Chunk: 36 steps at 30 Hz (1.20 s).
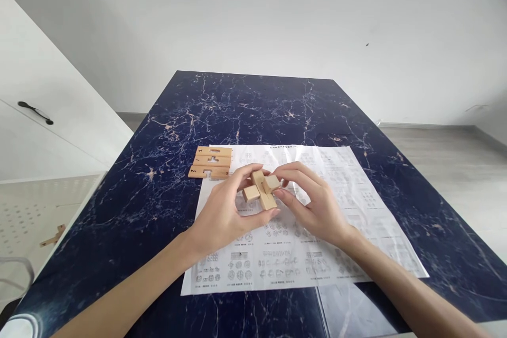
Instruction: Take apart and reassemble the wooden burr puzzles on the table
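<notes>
A pale wooden burr puzzle, with square bars crossing each other, is held above a printed sheet. My left hand grips it from the left, thumb along the near end and fingers at the far end. From the right, my right hand pinches the raised bar on the puzzle's right side between thumb and fingers. Parts of the puzzle are hidden behind the fingers. To the left of the puzzle lie three flat wooden pieces in a row, with cut-out slots and the numbers 2, 1 and 3.
The creased paper sheet carries rows of small diagrams and lies on a dark blue marbled table. A white cabinet with a black handle stands at left. Below the table's left edge, a small wooden piece rests on a perforated light surface.
</notes>
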### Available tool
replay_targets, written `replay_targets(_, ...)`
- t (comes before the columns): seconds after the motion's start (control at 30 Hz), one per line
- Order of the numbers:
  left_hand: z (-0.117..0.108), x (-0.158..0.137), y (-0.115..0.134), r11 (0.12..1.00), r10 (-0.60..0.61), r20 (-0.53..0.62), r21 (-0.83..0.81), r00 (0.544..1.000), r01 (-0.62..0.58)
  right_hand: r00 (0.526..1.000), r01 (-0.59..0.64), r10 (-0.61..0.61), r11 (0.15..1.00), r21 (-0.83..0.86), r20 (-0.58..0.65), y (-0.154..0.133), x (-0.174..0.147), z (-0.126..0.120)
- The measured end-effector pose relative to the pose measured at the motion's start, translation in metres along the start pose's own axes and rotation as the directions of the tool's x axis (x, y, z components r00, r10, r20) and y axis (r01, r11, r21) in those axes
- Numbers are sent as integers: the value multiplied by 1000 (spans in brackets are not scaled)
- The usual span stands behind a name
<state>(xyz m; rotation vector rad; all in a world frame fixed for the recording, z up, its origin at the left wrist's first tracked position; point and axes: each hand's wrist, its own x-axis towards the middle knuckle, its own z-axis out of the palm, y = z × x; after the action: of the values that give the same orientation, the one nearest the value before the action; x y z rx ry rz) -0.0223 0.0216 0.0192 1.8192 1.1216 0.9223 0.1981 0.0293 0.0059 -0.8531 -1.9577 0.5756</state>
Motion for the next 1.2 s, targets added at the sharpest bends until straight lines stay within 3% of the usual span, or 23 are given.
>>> replay_targets(0.8,3,-1,9,995,-24,-33,-93,999,21,1000,-25,25,999,41,-15,-1,-4,4)
replay_targets(1.07,1,2,12,938,-175,-10,-305,985,163,989,-145,137,977,159,62,-2,-5,6)
replay_targets(1.2,0,2,7,935,-187,-58,-316,981,160,970,-244,242,951,191,34,-5,-9,10)
